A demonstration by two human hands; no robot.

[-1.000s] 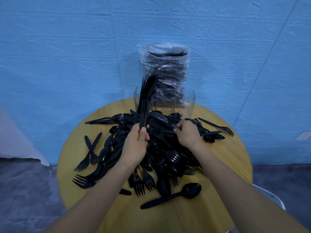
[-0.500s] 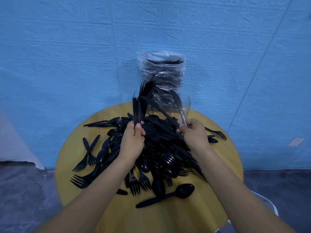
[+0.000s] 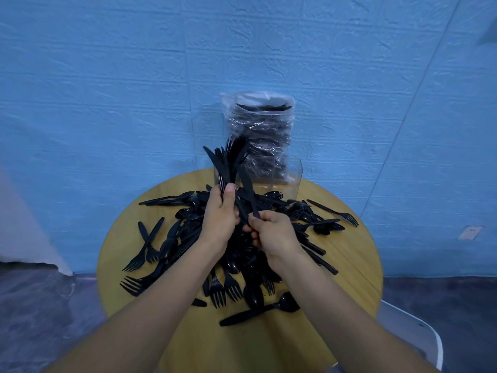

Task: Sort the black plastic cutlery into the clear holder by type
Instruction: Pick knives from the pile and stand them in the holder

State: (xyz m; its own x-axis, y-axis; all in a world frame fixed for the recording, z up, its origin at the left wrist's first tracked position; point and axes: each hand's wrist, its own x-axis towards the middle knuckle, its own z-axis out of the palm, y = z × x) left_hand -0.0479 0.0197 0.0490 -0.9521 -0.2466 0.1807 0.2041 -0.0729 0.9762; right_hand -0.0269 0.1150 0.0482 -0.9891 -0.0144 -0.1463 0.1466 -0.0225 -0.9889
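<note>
On the left part of the round wooden desk, loose black forks lie flat with their tines toward the near edge. Just right of them rises the main heap of cutlery, a tangle of smooth, matte black plastic forks, spoons and knives.

Above the heap's middle, the left hand is curled round a bundle of knives and forks, thumb pressed on the handles, so that the thin blades and tines fan upward. Touching it on the right, the right hand pinches the handle of a single knife, which leans up and left beside the bundle.

Directly beyond the hands, at the far edge of the desk, stands the clear holder, a straight-walled box of transparent plastic; more black cutlery stands upright in its left section. Behind it sits a crinkled clear plastic bag full of black cutlery.

Near the front, a lone spoon lies apart from the heap. On the far right lies a fork, tines pointing right.
</note>
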